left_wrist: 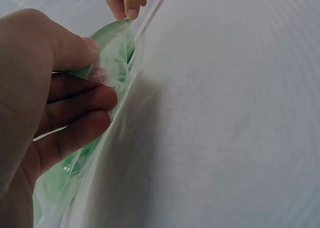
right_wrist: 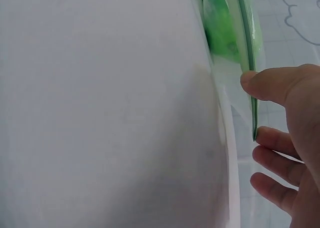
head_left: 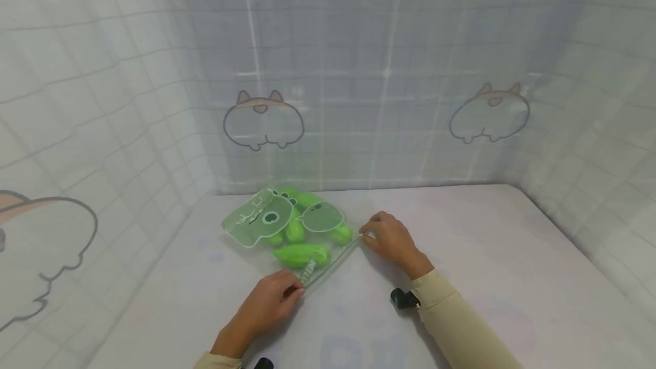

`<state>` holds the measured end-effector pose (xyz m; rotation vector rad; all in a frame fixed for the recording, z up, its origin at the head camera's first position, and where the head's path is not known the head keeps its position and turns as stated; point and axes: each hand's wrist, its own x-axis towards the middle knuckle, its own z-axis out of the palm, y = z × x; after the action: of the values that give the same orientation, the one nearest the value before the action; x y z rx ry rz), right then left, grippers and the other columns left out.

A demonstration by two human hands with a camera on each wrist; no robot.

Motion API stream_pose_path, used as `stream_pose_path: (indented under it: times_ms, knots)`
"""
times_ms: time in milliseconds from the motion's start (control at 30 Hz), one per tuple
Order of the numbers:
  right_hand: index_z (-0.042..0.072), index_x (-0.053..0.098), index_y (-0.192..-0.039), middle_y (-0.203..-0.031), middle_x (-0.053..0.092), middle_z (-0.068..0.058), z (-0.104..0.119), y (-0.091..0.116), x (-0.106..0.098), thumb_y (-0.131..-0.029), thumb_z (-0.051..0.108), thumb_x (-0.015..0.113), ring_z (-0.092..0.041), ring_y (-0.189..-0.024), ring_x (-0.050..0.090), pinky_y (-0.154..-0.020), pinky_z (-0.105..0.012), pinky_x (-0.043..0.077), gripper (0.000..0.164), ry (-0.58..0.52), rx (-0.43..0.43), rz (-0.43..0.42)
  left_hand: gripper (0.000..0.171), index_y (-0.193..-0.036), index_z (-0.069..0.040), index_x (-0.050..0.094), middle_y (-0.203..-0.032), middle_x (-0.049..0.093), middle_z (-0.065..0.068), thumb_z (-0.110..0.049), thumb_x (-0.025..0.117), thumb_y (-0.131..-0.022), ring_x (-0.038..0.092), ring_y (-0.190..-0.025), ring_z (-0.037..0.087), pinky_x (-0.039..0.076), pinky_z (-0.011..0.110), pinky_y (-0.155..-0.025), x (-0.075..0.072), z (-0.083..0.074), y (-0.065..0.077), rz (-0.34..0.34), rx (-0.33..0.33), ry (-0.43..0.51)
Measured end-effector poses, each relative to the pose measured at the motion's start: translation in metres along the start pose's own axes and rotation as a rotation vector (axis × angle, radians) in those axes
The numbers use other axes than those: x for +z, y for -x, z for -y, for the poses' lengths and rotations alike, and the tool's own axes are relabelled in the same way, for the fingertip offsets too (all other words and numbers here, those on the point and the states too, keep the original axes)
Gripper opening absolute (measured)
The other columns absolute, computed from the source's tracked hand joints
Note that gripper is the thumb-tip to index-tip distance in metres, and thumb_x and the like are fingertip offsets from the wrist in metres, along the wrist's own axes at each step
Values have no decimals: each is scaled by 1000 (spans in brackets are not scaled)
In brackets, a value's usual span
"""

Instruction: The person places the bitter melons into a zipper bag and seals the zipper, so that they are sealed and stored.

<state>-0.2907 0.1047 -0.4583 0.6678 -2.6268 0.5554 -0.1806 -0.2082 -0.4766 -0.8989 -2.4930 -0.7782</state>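
A clear zip bag with a green cartoon print lies on the table, holding several bright green, vegetable-like pieces. Its opening edge runs slantwise between the two hands. My left hand pinches the near end of that edge; in the left wrist view the thumb lies over the green-tinted film, with the other fingers curled below. At the far end, my right hand pinches the corner. The right wrist view shows its thumb on the green zip strip and a fingertip at the strip's tip.
A white table with faint printed marks stretches to the right and in front of the bag. Grid-patterned sheeting with cartoon animals stands at the back and on both sides. A small black device sits at the right wrist.
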Motion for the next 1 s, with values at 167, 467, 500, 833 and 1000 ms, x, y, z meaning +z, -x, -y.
stream_pose_path:
  times_ms: [167,467,500,833,1000]
  knots:
    - [21,81,-99,-110,65,-9,-3,2,0,-89,21,74,-27,-100,61,-80,-45,52,12,1,1,-6,17,-86,-19,67,-80,54,-17,-6,77,-84,49,-72,-2,47,20,-61,0,0,1,-3,21,-14]
    - [21,80,-102,-112,65,-9,-8,0,-2,-90,21,73,-26,-102,61,-80,-45,53,14,-17,34,3,15,-86,-19,68,-80,53,-17,-7,78,-85,48,-71,-2,47,20,-61,-2,0,-3,3,8,-21]
    - [22,80,-102,-111,64,-8,-9,-1,-2,-91,21,73,-25,-102,61,-80,-44,53,14,-23,39,7,15,-86,-19,68,-80,53,-17,-7,78,-85,48,-71,-2,47,20,-61,-1,0,-3,5,3,-18]
    - [14,76,-110,-117,66,-8,-9,-3,1,-91,27,70,-28,-111,62,-88,-49,51,23,-122,143,16,15,-87,-19,68,-81,54,-17,-7,78,-84,49,-72,-2,48,21,-62,2,0,0,-6,-8,-30]
    - [15,76,-108,-118,66,-7,-8,-5,2,-91,30,71,-28,-111,62,-89,-49,51,23,-157,162,9,15,-88,-18,69,-81,55,-16,-7,78,-85,50,-73,-1,48,21,-63,-1,-1,0,5,-25,-28]
